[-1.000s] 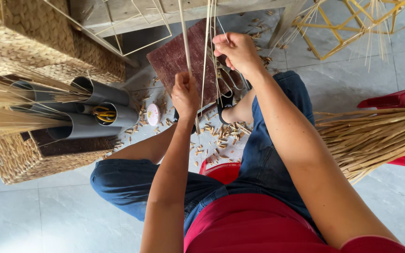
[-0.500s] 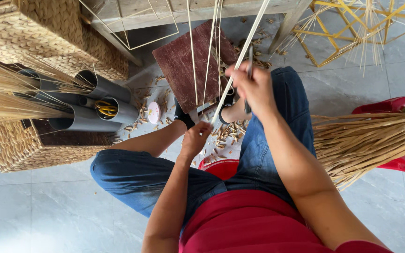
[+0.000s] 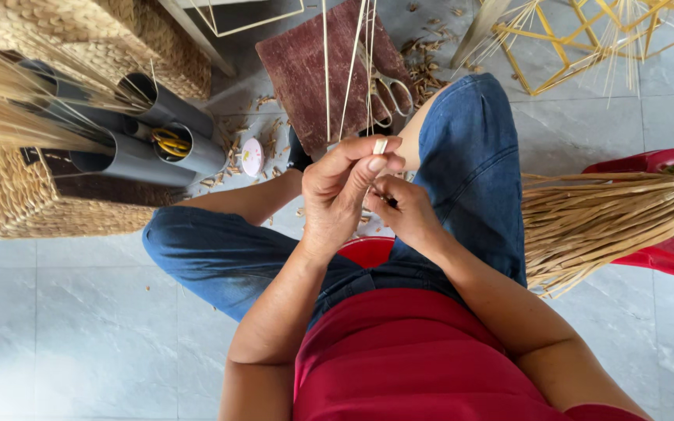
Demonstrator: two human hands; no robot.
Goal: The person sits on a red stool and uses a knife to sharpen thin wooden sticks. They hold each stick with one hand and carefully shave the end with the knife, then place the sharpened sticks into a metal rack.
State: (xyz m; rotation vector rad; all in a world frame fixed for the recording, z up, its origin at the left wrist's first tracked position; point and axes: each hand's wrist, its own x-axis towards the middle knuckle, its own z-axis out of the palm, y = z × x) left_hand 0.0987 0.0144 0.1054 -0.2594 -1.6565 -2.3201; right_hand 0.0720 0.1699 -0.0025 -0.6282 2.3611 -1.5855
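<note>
The left hand (image 3: 341,191) pinches the lower ends of thin pale reed strips (image 3: 350,70), which rise straight up from the fingers; the right hand (image 3: 403,209) closes on them just beside. Beyond the strips lie scissors (image 3: 388,97) on a brown board (image 3: 310,66). Left of the board, grey tubes (image 3: 146,140) hold straw.

Left hand (image 3: 345,187) and right hand (image 3: 403,206) pinching thin straw strips (image 3: 368,70), scissors (image 3: 388,93) on brown board (image 3: 298,70)

A home craft workshop for weaving is shown: a grey tiled floor (image 3: 79,335) littered with cuttings, woven baskets (image 3: 48,203) at left, grey tubes (image 3: 130,160) holding straw, a dried reed bundle (image 3: 610,218) at right, and scissors (image 3: 388,93) on a brown board (image 3: 306,70).
</note>
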